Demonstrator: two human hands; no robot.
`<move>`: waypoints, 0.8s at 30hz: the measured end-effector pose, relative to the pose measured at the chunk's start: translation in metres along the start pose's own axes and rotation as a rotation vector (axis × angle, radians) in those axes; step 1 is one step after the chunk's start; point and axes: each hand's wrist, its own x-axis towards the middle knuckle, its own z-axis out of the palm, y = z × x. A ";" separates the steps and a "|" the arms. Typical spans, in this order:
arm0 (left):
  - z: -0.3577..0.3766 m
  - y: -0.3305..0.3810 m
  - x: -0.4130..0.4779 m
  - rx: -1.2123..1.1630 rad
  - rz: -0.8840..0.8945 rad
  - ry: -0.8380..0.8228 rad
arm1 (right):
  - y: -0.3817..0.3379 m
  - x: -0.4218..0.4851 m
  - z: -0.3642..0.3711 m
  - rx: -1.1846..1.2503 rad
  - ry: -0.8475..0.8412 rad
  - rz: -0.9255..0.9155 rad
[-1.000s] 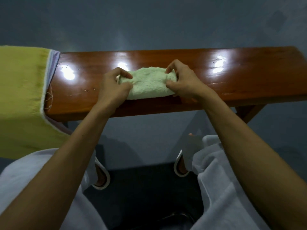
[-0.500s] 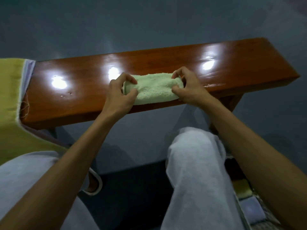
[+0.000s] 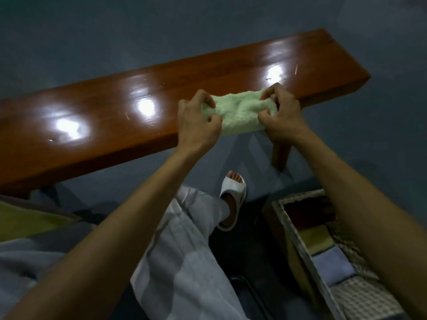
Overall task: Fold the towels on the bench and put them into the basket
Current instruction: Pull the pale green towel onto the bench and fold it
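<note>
Towel [image 3: 240,114]: pale green, folded small, at 1 o'clock over the near edge of the bench [image 3: 115,116]. Its lower edge hangs past the wood. Can't tell if it rests on the top or is just clear of it.

Grip: left hand [image 3: 196,125] has fingers curled round the left end, and right hand [image 3: 282,116] does the same on the right end. Both are clenched on cloth, nothing let go. The middle bunches a bit between them.

Step in hand, as I read it: fold done, carry to the basket [image 3: 300,195]. It sits on the floor at 4 o'clock, apart from the bench. It already holds a yellow-green folded towel [image 3: 316,239] and a blue one [image 3: 332,264], side by side.

How to do it well:
- pinch through all layers at both ends, or the fold opens in transit
- light tension across, so the middle doesn't droop
- swing low toward 4 o'clock, clear of my knee and the slippered foot [image 3: 232,199]
- lay it flat next to the yellow-green one; the far end of the basket is dark, so I can't tell if it's free
- let go of both ends together

Yellow-green cloth [image 3: 27,220] at 8 o'clock is likely next up, so the task isn't finished.
</note>
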 end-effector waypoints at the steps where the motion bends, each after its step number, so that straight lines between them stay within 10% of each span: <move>1: 0.010 0.006 -0.002 -0.007 0.013 -0.006 | 0.007 -0.003 -0.007 -0.026 0.016 -0.003; 24: 0.232 0.039 -0.166 -0.075 -0.382 -0.403 | 0.221 -0.181 -0.079 -0.127 -0.016 0.459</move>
